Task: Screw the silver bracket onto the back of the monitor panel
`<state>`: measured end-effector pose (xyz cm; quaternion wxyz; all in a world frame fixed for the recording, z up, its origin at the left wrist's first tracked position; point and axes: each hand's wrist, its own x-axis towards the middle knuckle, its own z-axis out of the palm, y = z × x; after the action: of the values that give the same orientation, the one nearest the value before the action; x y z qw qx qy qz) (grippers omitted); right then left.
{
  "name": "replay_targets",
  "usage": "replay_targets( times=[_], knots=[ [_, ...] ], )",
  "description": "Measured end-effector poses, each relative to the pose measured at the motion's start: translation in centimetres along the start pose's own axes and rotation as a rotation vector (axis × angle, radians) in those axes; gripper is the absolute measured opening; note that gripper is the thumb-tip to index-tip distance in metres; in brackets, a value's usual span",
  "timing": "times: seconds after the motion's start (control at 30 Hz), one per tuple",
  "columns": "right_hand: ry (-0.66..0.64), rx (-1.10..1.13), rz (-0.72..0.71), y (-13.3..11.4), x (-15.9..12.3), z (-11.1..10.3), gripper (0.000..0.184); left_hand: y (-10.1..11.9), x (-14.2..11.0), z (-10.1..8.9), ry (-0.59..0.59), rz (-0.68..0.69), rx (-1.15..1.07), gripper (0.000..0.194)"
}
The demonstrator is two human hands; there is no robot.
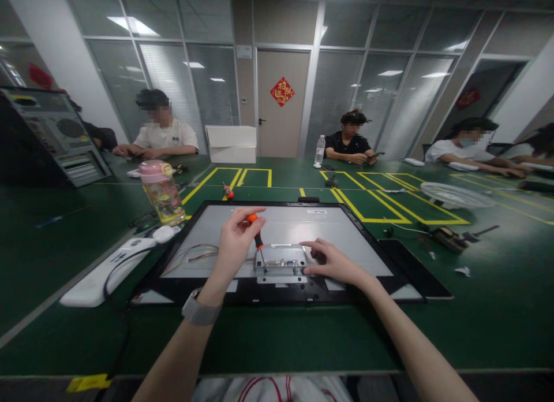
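Display panel (346,234) lies flat on the green tabletop (303,338) right in front of the seated person, its pale grey metal back facing up inside a black frame. Near its closest edge sits a small metal bracket (281,255) with a row of connectors – one blue (293,264), another whitish – and thin wires (194,253) trail across the metal to the left. The left hand (234,243) has its fingers pinched round the orange-and-black handle of a screwdriver (258,239), which points down at the bracket's left side. The right hand (335,262) holds nothing that I can see; its thumb and forefinger are spread at the bracket's right edge.

A white label (317,211) on the panel's far part is too small to read from here. On the door behind, a red diamond sign (282,92) carries gold Chinese characters.

Left of the panel stands a clear, colourfully printed bottle (162,197) with a pink lid; its lower part looks yellowish, though I cannot tell what is inside. Farther off are a plain white box (231,145), its contents hidden, and a transparent water bottle (319,151) – its label is unreadable.
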<state>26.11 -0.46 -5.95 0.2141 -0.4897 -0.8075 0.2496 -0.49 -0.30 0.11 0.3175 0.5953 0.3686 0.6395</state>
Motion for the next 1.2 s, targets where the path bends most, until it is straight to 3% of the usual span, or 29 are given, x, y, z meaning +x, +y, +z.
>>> replay_targets(
  times=[0.07, 0.2, 0.4, 0.57, 0.67, 0.77, 0.87, 1.03, 1.1, 1.2],
  knots=[
    [0.001, -0.006, 0.004, -0.23, -0.08, -0.05, 0.064, -0.09, 0.07, 0.01, 0.036, 0.011, -0.002, 0.026],
    [0.013, -0.008, 0.010, -0.61, -0.27, -0.13, 0.062, -0.14, 0.06, -0.05, 0.000, -0.072, -0.148, 0.035],
    [0.007, -0.025, 0.011, -0.46, -0.29, -0.11, 0.063, -0.19, -0.01, -0.17, 0.073, 0.004, 0.050, 0.025],
    [0.011, -0.025, 0.013, -0.59, -0.29, -0.10, 0.062, -0.31, 0.13, -0.51, 0.048, -0.057, -0.060, 0.032],
    [0.018, -0.021, 0.010, -0.67, -0.30, -0.10, 0.061, 0.14, -0.08, -0.46, 0.042, 0.003, 0.047, 0.030],
    [0.019, -0.020, 0.010, -0.66, -0.30, -0.13, 0.062, 0.49, -0.34, -0.20, 0.098, 0.110, 0.197, 0.020],
    [0.014, -0.025, 0.010, -0.60, -0.31, -0.14, 0.062, 0.37, -0.38, 0.00, 0.148, 0.132, 0.227, 0.022],
    [0.011, -0.015, 0.004, -0.45, -0.27, -0.11, 0.061, -0.02, -0.09, -0.12, -0.036, -0.041, -0.074, 0.036],
    [0.010, -0.015, 0.004, -0.37, -0.24, -0.09, 0.062, 0.06, -0.08, -0.18, -0.060, -0.049, -0.058, 0.033],
    [0.010, -0.023, 0.007, -0.30, -0.22, -0.08, 0.064, 0.26, -0.26, -0.18, 0.009, 0.046, 0.103, 0.024]
  ],
)
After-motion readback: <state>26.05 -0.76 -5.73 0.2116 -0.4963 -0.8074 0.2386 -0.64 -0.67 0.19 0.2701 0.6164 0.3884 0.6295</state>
